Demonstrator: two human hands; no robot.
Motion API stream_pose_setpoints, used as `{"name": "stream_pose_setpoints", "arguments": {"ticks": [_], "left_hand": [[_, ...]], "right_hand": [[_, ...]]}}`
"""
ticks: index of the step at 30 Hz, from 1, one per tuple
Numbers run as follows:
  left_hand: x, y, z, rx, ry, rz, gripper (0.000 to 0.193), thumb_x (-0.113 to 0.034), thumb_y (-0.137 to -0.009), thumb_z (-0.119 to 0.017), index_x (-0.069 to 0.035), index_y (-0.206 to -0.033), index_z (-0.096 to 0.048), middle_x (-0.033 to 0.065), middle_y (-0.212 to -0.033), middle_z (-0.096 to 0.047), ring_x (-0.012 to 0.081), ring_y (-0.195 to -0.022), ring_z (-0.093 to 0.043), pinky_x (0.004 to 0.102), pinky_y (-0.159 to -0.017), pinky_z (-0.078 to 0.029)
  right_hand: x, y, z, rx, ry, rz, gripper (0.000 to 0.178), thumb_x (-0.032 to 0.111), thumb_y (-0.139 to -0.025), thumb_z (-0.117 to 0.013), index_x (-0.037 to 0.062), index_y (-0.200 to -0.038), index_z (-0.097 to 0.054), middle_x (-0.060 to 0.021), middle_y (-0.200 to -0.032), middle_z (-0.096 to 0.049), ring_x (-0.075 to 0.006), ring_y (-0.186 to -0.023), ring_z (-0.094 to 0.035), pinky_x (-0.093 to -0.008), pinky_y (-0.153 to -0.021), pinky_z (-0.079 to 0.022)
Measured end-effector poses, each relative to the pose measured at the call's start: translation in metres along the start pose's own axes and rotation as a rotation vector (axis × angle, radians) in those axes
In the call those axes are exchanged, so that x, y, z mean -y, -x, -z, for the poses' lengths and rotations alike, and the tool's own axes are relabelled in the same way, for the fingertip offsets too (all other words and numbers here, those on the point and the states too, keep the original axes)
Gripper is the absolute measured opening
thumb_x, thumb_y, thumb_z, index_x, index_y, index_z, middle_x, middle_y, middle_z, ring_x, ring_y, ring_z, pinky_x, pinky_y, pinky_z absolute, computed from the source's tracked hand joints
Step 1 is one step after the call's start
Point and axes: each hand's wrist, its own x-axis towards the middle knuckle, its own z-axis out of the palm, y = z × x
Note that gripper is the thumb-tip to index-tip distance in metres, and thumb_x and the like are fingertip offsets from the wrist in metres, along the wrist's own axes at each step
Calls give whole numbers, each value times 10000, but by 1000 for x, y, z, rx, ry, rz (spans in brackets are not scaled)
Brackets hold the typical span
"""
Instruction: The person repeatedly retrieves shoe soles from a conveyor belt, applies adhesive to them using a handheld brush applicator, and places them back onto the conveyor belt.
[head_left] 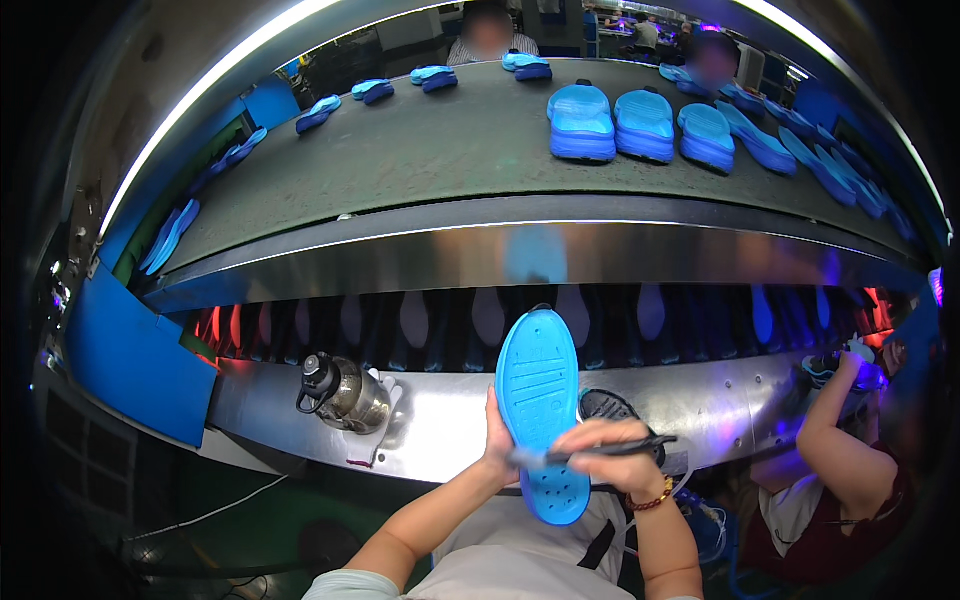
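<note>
A bright blue shoe sole (538, 375) stands lengthwise in front of me, its grooved and dotted face toward me. My left hand (499, 432) grips it along its left edge, fingers mostly hidden behind it. In my right hand (612, 450) is a brush (622, 449) with a dark handle and pale, motion-blurred bristles. The bristles lie over the lower half of the sole; whether they touch it I cannot tell. A dark, slotted sole-shaped piece (607, 405) sits on the metal ledge just behind my right hand.
A dark-lidded clear bottle (345, 393) stands on the metal ledge (690, 405) at left. Beyond is a green conveyor belt (400, 150) carrying several blue soles (582, 122). Under it, a lower row of soles (488, 318) shows. A co-worker's arm (845, 420) reaches in at right.
</note>
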Motion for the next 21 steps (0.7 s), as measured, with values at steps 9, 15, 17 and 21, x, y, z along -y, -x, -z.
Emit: {"name": "stream_pose_setpoints", "arguments": {"ticks": [9, 15, 17, 21], "left_hand": [[-3, -5, 6, 239, -72, -56, 906, -740, -766, -69, -58, -1293, -348, 158, -1167, -500, 269, -1028, -519, 417, -913, -404], [-3, -2, -7, 1, -134, -85, 942, -757, -747, -41, -53, -1290, -354, 146, -1162, -497, 255, -1031, -509, 405, -928, -392], [-5, -4, -7, 48, -151, -92, 949, -771, -734, -56, -54, -1268, -374, 160, -1122, -515, 265, -999, -527, 409, -895, -413], [3, -11, -9, -9, -91, -148, 967, -800, -705, -83, -50, -1213, -419, 192, -1010, -562, 289, -909, -571, 419, -815, -460]], "right_hand": [[4, 7, 6, -106, 1, -36, 178, -41, -693, -633, -48, -871, -640, -155, -898, -640, -211, -840, -618, -296, -781, -482], [0, 2, -4, -176, 256, 33, 208, -35, -678, -664, -33, -884, -640, -150, -904, -638, -222, -852, -616, -312, -800, -476], [7, 8, 1, -46, 26, 0, 193, -54, -667, -654, -37, -859, -640, -167, -909, -633, -234, -852, -616, -325, -810, -473], [-7, 6, 15, -483, 67, -119, 187, -58, -667, -651, -42, -852, -635, -174, -928, -628, -230, -855, -616, -323, -805, -475]]}}
